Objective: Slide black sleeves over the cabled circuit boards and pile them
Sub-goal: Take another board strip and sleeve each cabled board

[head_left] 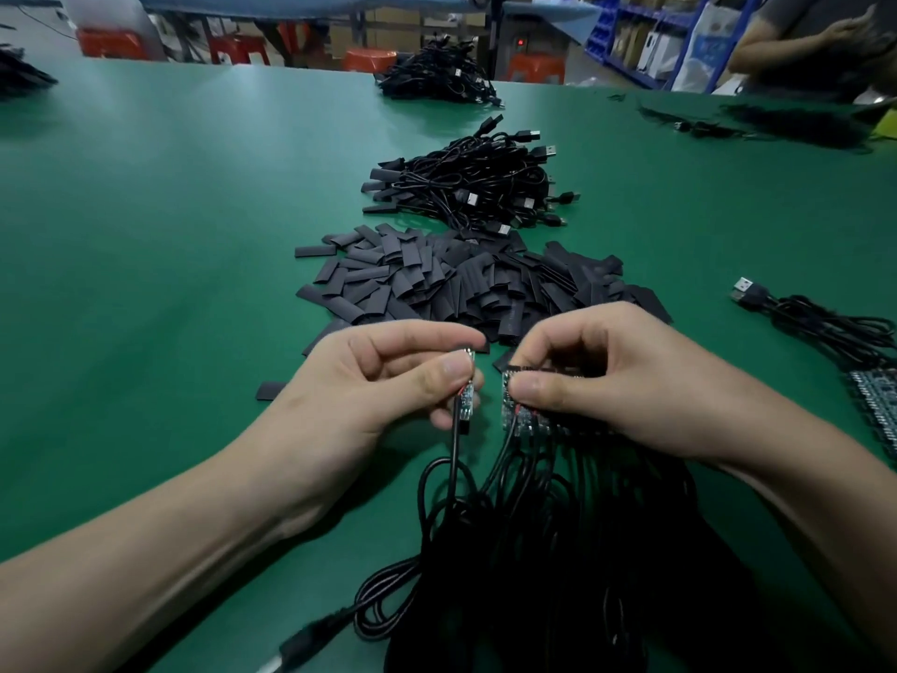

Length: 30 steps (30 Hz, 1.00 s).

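— How are the hands placed?

— Both are raised just above the green table (170, 211), palms turned toward each other. The left hand (388, 376) pinches a single circuit board (467, 381) between thumb and forefinger. The board stands upright with its black cable hanging below, and the other fingers curl beneath. The right hand (597, 381) grips a bundle of boards (522, 422), thumb pressed on the front one, fingers curled round the back. The hands are close but apart (a narrow gap shows between the lone board and the bundle).

— And the sleeves?

— A heap of black sleeves (451, 279) lies loose on the table just beyond the hands. Behind it is a pile of sleeved cables (475, 187), USB plugs mostly on its right side. The cables (534, 527) of the held boards spill in a dark tangle toward the near edge.

— Any containers, any writing?

— Blue bins (602, 21) sit on shelves far back, but their contents cannot be made out. A white bag (708, 46) near them carries blue print, too small to read.
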Each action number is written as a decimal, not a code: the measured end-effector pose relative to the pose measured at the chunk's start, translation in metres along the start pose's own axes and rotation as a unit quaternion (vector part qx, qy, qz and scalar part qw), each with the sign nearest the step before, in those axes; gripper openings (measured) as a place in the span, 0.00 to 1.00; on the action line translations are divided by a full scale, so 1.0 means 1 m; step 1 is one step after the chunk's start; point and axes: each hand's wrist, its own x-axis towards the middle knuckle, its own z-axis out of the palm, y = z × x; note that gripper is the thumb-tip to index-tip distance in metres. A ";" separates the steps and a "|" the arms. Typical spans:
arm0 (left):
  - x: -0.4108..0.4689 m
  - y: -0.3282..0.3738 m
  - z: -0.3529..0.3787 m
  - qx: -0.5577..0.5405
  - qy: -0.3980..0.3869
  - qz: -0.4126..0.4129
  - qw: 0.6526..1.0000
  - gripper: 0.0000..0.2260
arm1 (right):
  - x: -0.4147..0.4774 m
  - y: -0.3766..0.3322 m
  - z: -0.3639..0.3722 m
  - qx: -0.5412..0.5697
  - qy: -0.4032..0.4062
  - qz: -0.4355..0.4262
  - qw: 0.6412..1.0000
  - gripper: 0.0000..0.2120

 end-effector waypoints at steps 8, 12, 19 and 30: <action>0.000 0.004 -0.007 0.068 0.028 0.142 0.987 0.07 | -0.006 -0.024 0.018 -0.068 0.073 -0.068 0.993 0.11; 0.002 0.002 -0.007 0.096 0.033 0.160 0.982 0.08 | -0.008 -0.031 0.038 -0.033 0.049 -0.069 0.996 0.14; 0.010 -0.003 -0.027 0.618 0.089 0.185 0.759 0.13 | -0.015 -0.043 0.016 0.271 0.014 -0.098 0.958 0.10; 0.010 -0.006 -0.024 0.603 0.057 0.248 0.756 0.03 | -0.011 -0.040 -0.045 0.097 0.108 -0.023 0.989 0.15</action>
